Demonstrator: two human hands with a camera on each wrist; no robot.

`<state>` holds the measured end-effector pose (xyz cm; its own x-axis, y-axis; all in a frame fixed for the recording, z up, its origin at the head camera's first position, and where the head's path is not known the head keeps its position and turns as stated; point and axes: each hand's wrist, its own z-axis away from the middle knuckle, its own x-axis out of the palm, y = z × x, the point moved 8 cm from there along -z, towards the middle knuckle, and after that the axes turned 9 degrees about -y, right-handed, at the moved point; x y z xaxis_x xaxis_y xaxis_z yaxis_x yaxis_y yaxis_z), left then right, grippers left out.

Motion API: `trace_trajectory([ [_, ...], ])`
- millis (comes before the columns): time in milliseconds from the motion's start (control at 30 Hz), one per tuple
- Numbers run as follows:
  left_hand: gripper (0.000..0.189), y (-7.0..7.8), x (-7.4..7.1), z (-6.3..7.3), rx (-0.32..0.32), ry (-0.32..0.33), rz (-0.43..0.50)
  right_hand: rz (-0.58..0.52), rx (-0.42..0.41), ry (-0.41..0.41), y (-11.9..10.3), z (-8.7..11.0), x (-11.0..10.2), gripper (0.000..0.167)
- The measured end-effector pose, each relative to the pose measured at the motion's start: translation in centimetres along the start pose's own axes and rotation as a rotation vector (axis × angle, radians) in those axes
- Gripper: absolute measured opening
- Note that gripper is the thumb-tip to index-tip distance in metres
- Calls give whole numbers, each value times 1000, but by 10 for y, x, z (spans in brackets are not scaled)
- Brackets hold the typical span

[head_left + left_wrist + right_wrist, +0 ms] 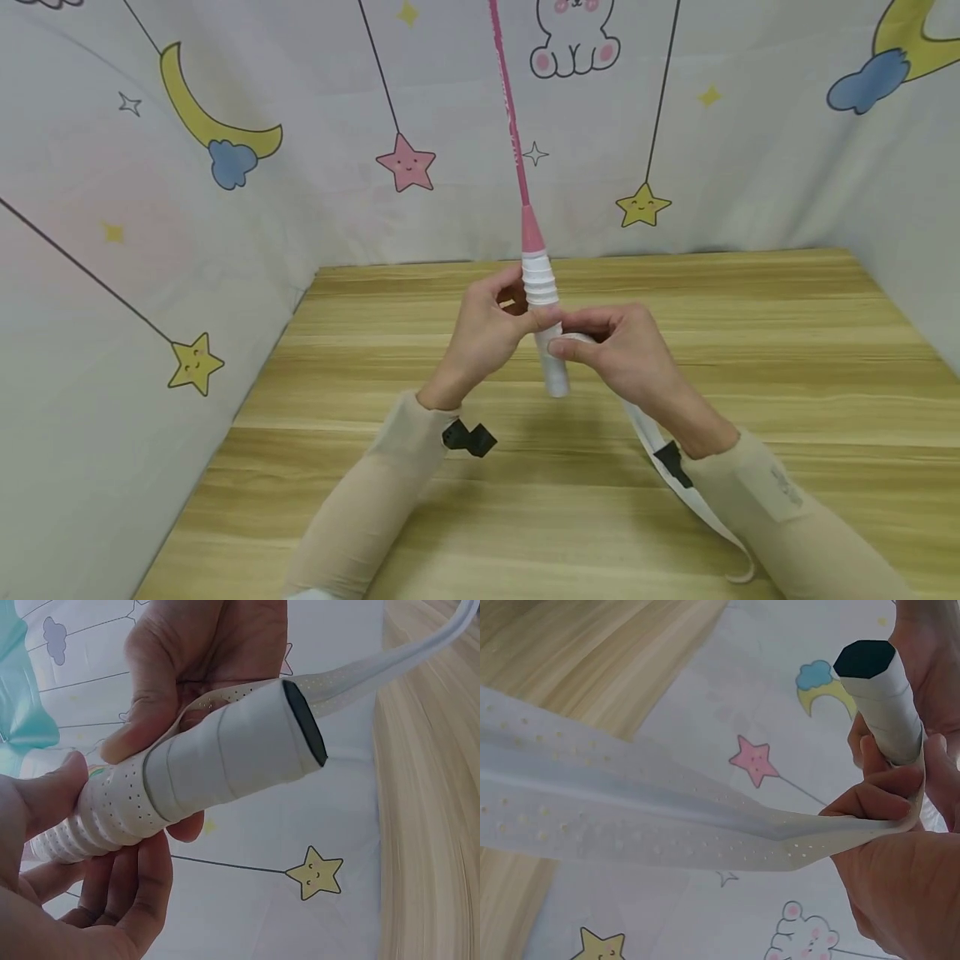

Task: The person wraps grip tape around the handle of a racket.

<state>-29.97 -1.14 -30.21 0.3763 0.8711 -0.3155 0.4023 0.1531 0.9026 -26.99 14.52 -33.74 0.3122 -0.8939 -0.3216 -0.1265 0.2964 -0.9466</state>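
A racket stands tilted in front of me, its pink shaft (510, 117) rising out of the head view. Its white handle (555, 379) points down. My left hand (480, 329) grips the handle between thumb and fingers, over ridged wraps of perforated grip tape (112, 799). Below them the handle is smooth white down to a dark butt cap (864, 658). Against the handle, my right hand (633, 350) pinches the grip tape between thumb and fingers. From there the loose tape (630, 795) runs off, hanging beside the right forearm to the tabletop in the head view.
A wood-grain table (375, 500) lies under both forearms. White cloth (315, 208) printed with stars, moons and clouds stands behind it and along the sides. Small black mounts (468, 437) sit at both wrists. Something teal (22, 690) shows at the left wrist view's edge.
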Motion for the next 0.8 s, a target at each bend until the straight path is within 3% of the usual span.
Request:
trace_trajectory([
  [367, 56, -5, -4, 0, -74, -54, 61, 55, -17, -32, -5, 1, -1, 31],
  [600, 54, -4, -3, 1, -54, -89, 100, 140, -49, -14, -11, 4, 1, 26],
  [800, 43, -5, -4, 1, -39, -56, 59, 226, -74, 50, -19, 10, -1, 11],
])
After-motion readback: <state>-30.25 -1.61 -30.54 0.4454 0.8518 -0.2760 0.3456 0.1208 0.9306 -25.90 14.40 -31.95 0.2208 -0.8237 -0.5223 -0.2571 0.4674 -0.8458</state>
